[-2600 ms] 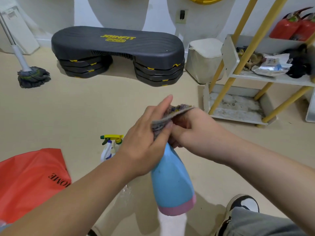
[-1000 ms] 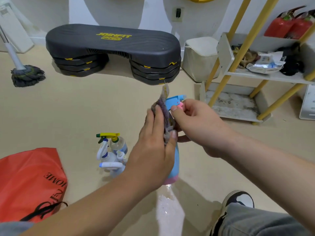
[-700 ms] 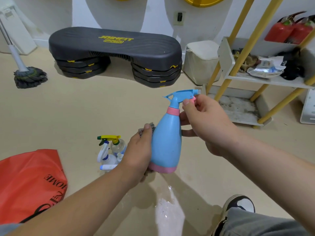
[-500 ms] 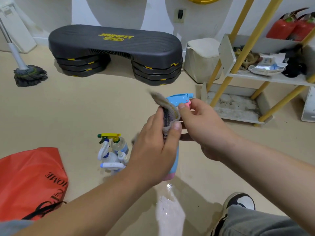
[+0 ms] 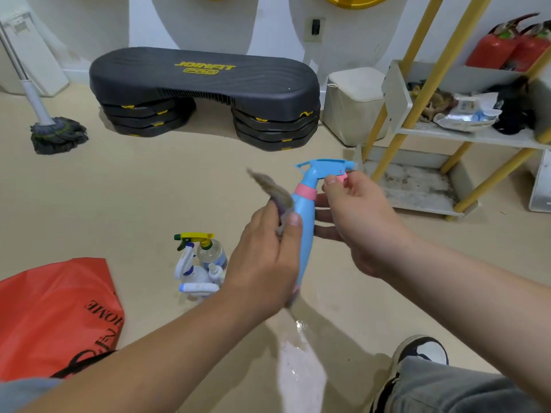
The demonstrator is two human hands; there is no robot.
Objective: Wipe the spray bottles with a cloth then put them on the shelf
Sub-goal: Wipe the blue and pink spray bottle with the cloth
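Note:
A blue spray bottle (image 5: 307,216) with a pink collar and blue trigger head stands upright in mid-air at the centre. My right hand (image 5: 354,216) grips it by the trigger and neck. My left hand (image 5: 268,257) presses a grey cloth (image 5: 272,190) against the bottle's left side and hides most of its body. Several more spray bottles (image 5: 198,268), one with a yellow and green head, stand in a cluster on the floor to the left. A shelf (image 5: 474,135) with white boards and yellow poles is at the right.
A red bag (image 5: 53,317) lies on the floor at the lower left. A black step platform (image 5: 205,93) and a mop (image 5: 56,134) are at the back, a white bin (image 5: 353,105) next to the shelf. A wet patch (image 5: 298,365) is on the floor below the bottle. My shoe (image 5: 423,353) is lower right.
My left hand with the cloth has slid up and down the bottle's side over the last second. The bottle now stands a little more upright, with its trigger head uncovered.

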